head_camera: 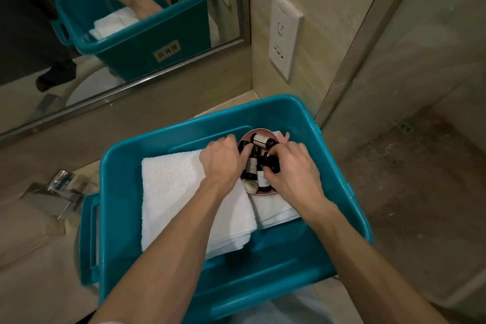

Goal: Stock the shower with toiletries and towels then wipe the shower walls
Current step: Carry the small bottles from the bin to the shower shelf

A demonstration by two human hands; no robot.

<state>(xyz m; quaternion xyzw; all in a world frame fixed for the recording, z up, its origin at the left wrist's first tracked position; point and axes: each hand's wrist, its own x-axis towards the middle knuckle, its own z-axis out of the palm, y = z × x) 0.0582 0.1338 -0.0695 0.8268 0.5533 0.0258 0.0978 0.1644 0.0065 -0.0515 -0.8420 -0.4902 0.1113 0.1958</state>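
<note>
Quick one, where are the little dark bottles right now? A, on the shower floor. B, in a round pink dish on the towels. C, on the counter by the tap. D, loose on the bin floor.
B: the dark bottles lie in the pink dish, which rests on the white towels inside the teal bin.

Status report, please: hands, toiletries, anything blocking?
Left hand on the small dark bottles in the pink dish, grip unclear. Right hand pinching one bottle. Folded towels in the teal bin, not yet stocked. Nothing blocking.
</note>
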